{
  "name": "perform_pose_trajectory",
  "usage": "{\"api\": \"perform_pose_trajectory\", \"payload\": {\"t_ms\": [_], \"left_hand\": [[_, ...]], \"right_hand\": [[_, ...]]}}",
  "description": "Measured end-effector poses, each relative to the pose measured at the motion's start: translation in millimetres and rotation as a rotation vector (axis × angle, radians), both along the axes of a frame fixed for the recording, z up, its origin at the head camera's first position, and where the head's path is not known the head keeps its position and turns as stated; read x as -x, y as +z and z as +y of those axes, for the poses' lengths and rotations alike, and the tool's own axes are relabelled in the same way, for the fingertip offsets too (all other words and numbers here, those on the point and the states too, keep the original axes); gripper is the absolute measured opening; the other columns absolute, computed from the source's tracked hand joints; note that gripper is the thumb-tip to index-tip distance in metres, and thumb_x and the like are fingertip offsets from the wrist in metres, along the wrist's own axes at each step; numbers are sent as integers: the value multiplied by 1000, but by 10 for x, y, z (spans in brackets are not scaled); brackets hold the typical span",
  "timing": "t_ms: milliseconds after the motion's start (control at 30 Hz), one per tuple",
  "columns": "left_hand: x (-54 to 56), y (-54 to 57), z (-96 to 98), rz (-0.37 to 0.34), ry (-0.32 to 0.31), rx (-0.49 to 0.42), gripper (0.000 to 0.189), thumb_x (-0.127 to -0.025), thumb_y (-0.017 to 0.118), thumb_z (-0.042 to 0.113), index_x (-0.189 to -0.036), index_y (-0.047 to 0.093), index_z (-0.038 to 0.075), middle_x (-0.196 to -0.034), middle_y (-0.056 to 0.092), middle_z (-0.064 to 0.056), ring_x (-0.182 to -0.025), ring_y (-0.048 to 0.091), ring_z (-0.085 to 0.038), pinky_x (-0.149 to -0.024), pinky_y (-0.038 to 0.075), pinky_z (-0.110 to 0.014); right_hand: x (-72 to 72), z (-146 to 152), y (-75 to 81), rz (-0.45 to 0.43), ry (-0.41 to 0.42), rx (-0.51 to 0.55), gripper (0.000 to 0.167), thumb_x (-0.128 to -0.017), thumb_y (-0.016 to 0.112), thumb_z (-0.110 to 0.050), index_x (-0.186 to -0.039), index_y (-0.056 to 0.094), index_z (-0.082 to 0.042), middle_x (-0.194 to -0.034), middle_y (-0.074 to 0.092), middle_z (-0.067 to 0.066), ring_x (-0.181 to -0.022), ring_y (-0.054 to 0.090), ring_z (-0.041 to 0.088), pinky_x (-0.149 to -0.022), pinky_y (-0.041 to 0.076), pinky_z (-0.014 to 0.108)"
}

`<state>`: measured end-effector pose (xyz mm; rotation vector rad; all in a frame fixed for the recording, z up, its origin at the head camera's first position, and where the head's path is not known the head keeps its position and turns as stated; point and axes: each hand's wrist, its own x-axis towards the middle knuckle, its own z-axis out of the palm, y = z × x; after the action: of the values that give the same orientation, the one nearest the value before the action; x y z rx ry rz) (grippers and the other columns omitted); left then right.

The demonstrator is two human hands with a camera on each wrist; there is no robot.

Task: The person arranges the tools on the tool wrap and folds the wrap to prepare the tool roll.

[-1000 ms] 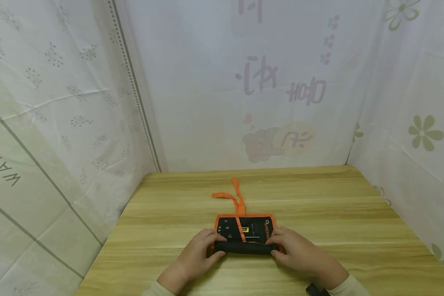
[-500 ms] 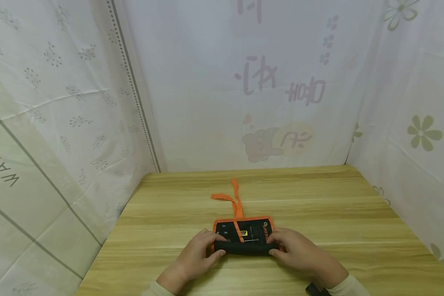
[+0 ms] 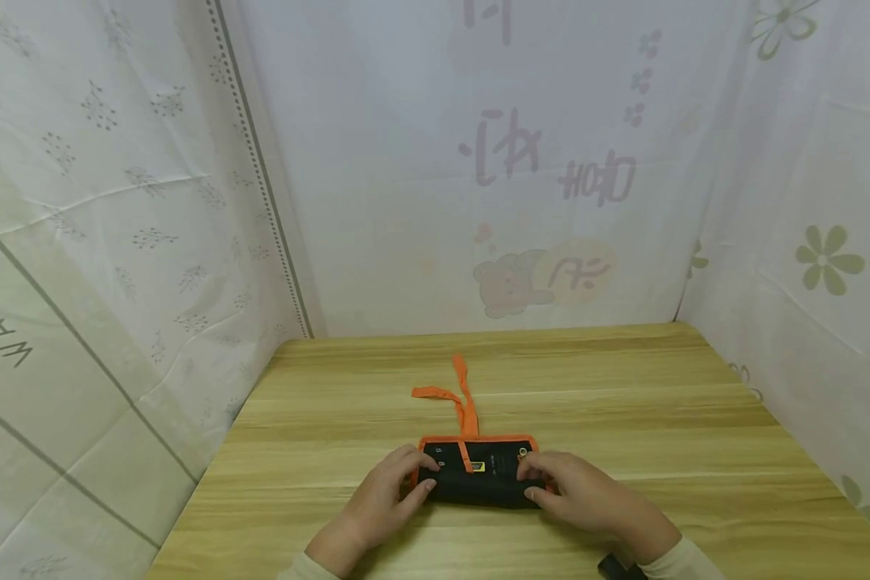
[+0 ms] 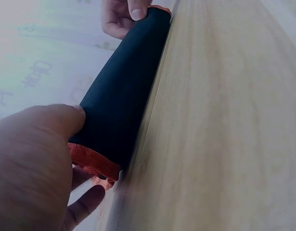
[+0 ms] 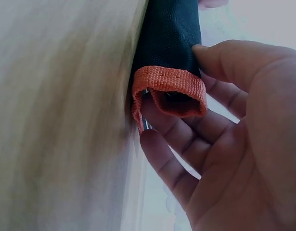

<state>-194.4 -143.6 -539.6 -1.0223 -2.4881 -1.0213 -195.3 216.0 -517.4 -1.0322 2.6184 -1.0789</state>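
A black fabric tool roll [image 3: 478, 488] with orange edging lies on the wooden table, its near part rolled over into a tube. Its unrolled far part still shows printed numbers and a small yellow label [image 3: 478, 467]. My left hand [image 3: 394, 490] grips the left end of the tube, thumb on the near side and fingers over the far side. At the right end my right hand [image 3: 573, 490] pinches the roll the same way. In the right wrist view the orange-trimmed end [image 5: 169, 79] of the tube is open and hollow, with the fingers curled around it.
Two orange tie straps [image 3: 467, 407] stretch away from the roll's far edge across the wooden table [image 3: 319, 451]. A black object [image 3: 619, 567] sits by the right wrist. Patterned cloth curtains [image 3: 406, 201] stand at the back and both sides.
The roll's far edge and its straps have drawn closer to the hands. Less of the printed panel shows, and the rolled tube looks thicker. Both hands have stayed nearly in place.
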Motion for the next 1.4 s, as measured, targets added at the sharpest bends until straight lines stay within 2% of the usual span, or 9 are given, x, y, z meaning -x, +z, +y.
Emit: {"api": "perform_pose_trajectory", "payload": {"t_ms": [67,200,367,567,700,833,1000,1133,1400], "left_hand": [[9,-3,5,33,-9,-13,17,-99,75,17,-115,71,19,-117,61,12,-99,57,-9,-83,52,-26],[26,2,12,97,-30,-48,20,-92,82,6,-107,76,17,-120,64,2,-113,59,-12,-93,54,-30],[30,15,12,132,-65,-93,22,-87,84,-3,-100,78,14,-115,66,-1,-108,65,-13,-90,55,-25],[22,25,12,112,-50,-83,20,-88,84,2,-101,78,16,-115,68,0,-108,66,-11,-93,56,-29],[27,29,7,99,-23,-42,27,-85,89,9,-108,77,18,-120,68,2,-114,65,-10,-97,55,-35],[39,20,-3,89,-6,3,43,-80,93,14,-118,74,18,-127,67,1,-119,63,-13,-99,54,-41],[43,16,-11,45,23,64,55,-79,95,16,-128,70,21,-135,65,3,-126,59,-15,-103,52,-42],[35,20,-12,23,43,100,56,-81,93,11,-131,68,23,-136,64,5,-126,57,-13,-103,51,-41],[25,6,-20,10,56,106,51,-86,89,16,-131,68,24,-133,64,14,-120,58,-9,-100,52,-40]], "right_hand": [[0,0,-6,0,-12,-8,13,-102,71,-24,-114,67,-20,-96,60,-16,-81,55,2,-71,50,26],[4,-9,-25,48,-32,-21,13,-101,73,-21,-114,69,-21,-99,59,-15,-83,54,2,-73,50,26],[11,-17,-21,113,-46,10,16,-97,78,-14,-111,75,-20,-103,57,-11,-83,54,5,-72,51,24],[26,-14,-28,184,-36,57,21,-92,82,-7,-104,75,-23,-98,58,-13,-80,55,5,-70,51,24],[37,-3,-50,229,-42,54,22,-91,83,-8,-102,78,-27,-97,59,-17,-80,54,6,-68,50,23],[36,6,-52,202,-59,31,23,-89,86,-16,-107,78,-27,-104,60,-19,-83,54,8,-71,48,24],[34,14,-44,174,-79,-39,40,-81,93,-22,-116,75,-25,-111,62,-16,-95,57,9,-80,51,31],[30,24,-43,173,-79,-84,46,-79,94,-19,-119,72,-26,-114,61,-15,-102,60,8,-86,54,35],[26,30,-61,181,-80,-105,40,-86,89,-21,-120,70,-31,-114,60,-18,-100,57,3,-86,54,35]]}}
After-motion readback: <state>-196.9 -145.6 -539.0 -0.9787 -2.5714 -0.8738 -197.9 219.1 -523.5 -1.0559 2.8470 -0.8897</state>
